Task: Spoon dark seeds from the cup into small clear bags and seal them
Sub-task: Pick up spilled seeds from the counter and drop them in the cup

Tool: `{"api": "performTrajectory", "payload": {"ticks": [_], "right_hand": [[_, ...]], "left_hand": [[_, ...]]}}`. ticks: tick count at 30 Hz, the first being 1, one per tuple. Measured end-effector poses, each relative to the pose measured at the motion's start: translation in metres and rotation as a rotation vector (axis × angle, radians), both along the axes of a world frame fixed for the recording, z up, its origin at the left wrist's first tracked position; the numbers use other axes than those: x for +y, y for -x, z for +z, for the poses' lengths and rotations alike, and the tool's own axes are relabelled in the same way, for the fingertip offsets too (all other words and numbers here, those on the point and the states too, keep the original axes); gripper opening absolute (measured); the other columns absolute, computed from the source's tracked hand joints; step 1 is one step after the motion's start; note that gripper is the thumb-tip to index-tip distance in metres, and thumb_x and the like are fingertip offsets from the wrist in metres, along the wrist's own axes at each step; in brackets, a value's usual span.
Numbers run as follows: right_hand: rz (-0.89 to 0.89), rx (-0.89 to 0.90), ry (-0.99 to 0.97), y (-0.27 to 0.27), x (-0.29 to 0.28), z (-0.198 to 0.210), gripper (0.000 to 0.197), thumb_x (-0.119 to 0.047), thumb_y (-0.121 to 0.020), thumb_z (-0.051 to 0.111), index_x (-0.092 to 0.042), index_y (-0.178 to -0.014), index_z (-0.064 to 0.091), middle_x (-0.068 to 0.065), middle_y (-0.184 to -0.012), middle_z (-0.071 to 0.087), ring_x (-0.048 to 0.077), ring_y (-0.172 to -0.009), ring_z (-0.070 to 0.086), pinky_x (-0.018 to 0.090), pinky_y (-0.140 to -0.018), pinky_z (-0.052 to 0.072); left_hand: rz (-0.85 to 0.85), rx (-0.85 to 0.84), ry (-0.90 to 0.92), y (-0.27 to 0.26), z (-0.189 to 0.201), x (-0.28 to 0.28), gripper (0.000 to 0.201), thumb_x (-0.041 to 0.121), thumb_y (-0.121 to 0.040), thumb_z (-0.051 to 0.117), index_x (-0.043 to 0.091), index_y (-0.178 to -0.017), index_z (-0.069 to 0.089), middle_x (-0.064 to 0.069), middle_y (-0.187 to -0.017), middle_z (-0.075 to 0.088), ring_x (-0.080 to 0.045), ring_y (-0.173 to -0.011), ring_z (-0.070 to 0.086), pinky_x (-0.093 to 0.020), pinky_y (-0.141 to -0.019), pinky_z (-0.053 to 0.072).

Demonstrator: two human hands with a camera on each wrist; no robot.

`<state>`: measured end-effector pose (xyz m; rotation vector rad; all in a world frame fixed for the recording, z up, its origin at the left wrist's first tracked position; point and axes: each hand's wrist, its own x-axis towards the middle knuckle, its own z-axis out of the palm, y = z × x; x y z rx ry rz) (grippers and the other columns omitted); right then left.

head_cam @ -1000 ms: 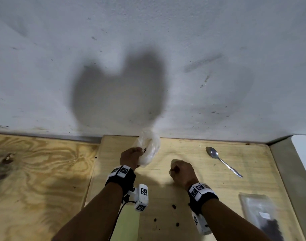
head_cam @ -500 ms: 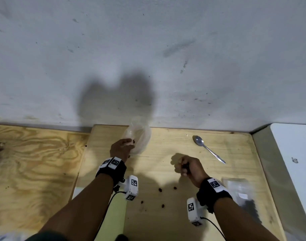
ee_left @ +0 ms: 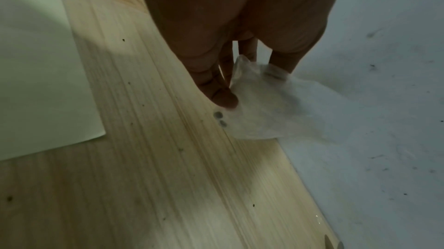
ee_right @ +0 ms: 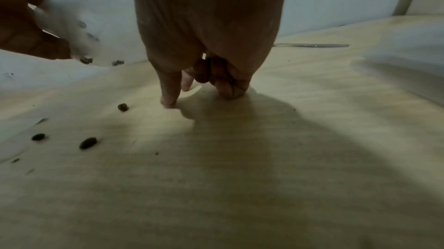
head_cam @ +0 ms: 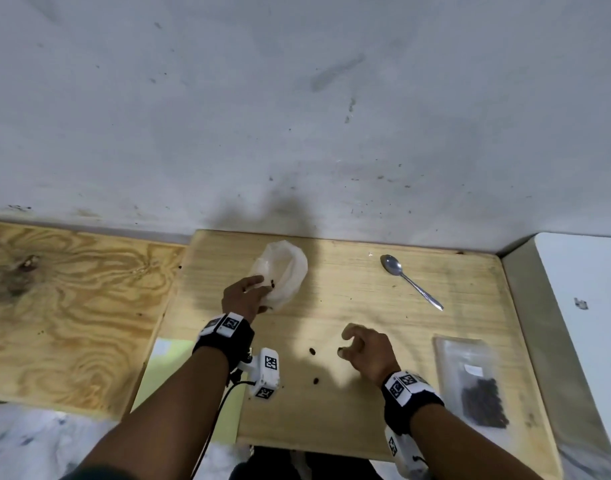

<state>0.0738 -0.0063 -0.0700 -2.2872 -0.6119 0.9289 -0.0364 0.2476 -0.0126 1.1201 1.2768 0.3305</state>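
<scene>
1. The left hand [head_cam: 246, 296] gripped the rim of the cup [head_cam: 284, 271], a thin translucent plastic one, and held it tilted with the mouth toward the middle of the board, probably so strays could go straight back in. A couple of dark seeds sat inside it near the fingers.
2. The right hand [head_cam: 365, 351] was down on the wooden board [head_cam: 349, 285], fingers curled, fingertips on the wood. It looked like it was pinching up a loose seed [head_cam: 341, 349], though I couldn't tell for sure if it had one.
3. More spilled seeds [head_cam: 312, 350] lay on the board between the two arms.
4. The spoon [head_cam: 409, 280] lay untouched, bowl up, near the back wall.
5. A filled bag [head_cam: 474, 381] lay flat by the right wrist, seeds bunched at one end. Whether it was sealed, no idea.
</scene>
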Motion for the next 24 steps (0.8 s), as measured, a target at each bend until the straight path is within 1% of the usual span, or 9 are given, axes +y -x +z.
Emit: {"api": "performTrajectory", "payload": {"ticks": [3, 7, 10, 13, 15, 17, 19, 21, 24], "right_hand": [[-0.015, -0.111, -0.031, 0.010, 0.000, -0.002, 0.015, -0.021, -0.078, 0.078, -0.031, -0.081, 0.067, -0.009, -0.072, 0.066, 0.011, -0.069, 0.063, 0.025, -0.074, 0.050], [0.044, -0.162, -0.013, 0.021, -0.001, -0.005, 0.014, -0.011, -0.087, 0.060, -0.021, -0.093, 0.068, -0.011, -0.094, 0.069, 0.008, -0.084, 0.066, 0.018, -0.075, 0.043], [0.097, -0.174, 0.074, 0.028, 0.000, -0.002, 0.010, -0.016, -0.094, 0.051, -0.019, -0.101, 0.057, -0.002, -0.102, 0.073, 0.021, -0.094, 0.070, 0.027, -0.077, 0.048], [-0.005, -0.153, 0.059, 0.041, 0.004, 0.010, 0.009, -0.024, -0.100, 0.048, -0.017, -0.097, 0.054, -0.004, -0.090, 0.068, 0.019, -0.079, 0.063, 0.027, -0.068, 0.042], [-0.207, 0.019, -0.063, 0.051, 0.005, 0.018, 0.016, -0.029, -0.098, 0.051, -0.018, -0.088, 0.056, -0.006, -0.079, 0.063, 0.016, -0.070, 0.058, 0.027, -0.063, 0.040], [-0.490, 0.407, -0.304, 0.062, 0.003, 0.023, 0.023, -0.035, -0.088, 0.056, -0.014, -0.080, 0.057, -0.001, -0.065, 0.052, 0.019, -0.058, 0.045, 0.029, -0.057, 0.033], [-0.764, 0.755, -0.481, 0.069, -0.001, 0.027, 0.022, -0.028, -0.092, 0.047, -0.011, -0.084, 0.059, 0.001, -0.058, 0.038, 0.017, -0.049, 0.029, 0.030, -0.053, 0.025], [-0.903, 0.904, -0.526, 0.077, -0.005, 0.033, 0.024, -0.018, -0.097, 0.040, -0.012, -0.079, 0.054, 0.000, -0.055, 0.033, 0.014, -0.044, 0.025, 0.025, -0.043, 0.027], [-0.925, 1.000, -0.585, 0.087, -0.009, 0.041, 0.020, -0.016, -0.088, 0.040, -0.014, -0.070, 0.048, 0.001, -0.055, 0.035, 0.013, -0.043, 0.026, 0.021, -0.036, 0.027]], "left_hand": [[0.019, -0.019, 0.051, 0.006, 0.000, -0.001, 0.028, -0.001, -0.078, 0.075, 0.004, -0.105, 0.069, -0.021, -0.115, 0.064, -0.032, -0.084, 0.066, -0.033, -0.062, 0.061], [0.059, -0.030, 0.115, 0.015, -0.002, 0.005, 0.028, 0.000, -0.080, 0.073, 0.002, -0.107, 0.069, -0.022, -0.118, 0.063, -0.041, -0.100, 0.065, -0.046, -0.077, 0.060], [0.035, -0.019, 0.108, 0.024, -0.004, 0.013, 0.032, 0.001, -0.080, 0.073, 0.002, -0.111, 0.068, -0.021, -0.115, 0.064, -0.037, -0.087, 0.065, -0.040, -0.072, 0.060], [0.011, -0.028, 0.085, 0.036, -0.004, 0.018, 0.034, 0.003, -0.080, 0.074, 0.002, -0.113, 0.068, -0.022, -0.112, 0.067, -0.032, -0.076, 0.065, -0.047, -0.080, 0.058], [-0.009, -0.024, 0.070, 0.044, -0.005, 0.021, 0.035, 0.005, -0.080, 0.074, 0.003, -0.115, 0.068, -0.020, -0.110, 0.068, -0.027, -0.072, 0.065, -0.044, -0.079, 0.058], [-0.036, -0.031, 0.068, 0.051, -0.005, 0.022, 0.036, 0.006, -0.081, 0.074, 0.003, -0.116, 0.067, -0.020, -0.110, 0.068, -0.025, -0.073, 0.065, -0.041, -0.076, 0.058], [-0.051, -0.042, 0.070, 0.056, -0.004, 0.021, 0.036, 0.004, -0.080, 0.075, 0.001, -0.115, 0.068, -0.022, -0.111, 0.067, -0.027, -0.075, 0.063, -0.041, -0.076, 0.058], [-0.060, -0.044, 0.068, 0.061, -0.004, 0.020, 0.032, 0.003, -0.079, 0.075, 0.001, -0.110, 0.069, -0.024, -0.110, 0.068, -0.029, -0.077, 0.063, -0.042, -0.076, 0.058], [-0.075, -0.027, 0.060, 0.068, -0.002, 0.018, 0.024, 0.005, -0.077, 0.077, 0.007, -0.101, 0.071, -0.025, -0.107, 0.069, -0.029, -0.075, 0.063, -0.042, -0.076, 0.058]]}}
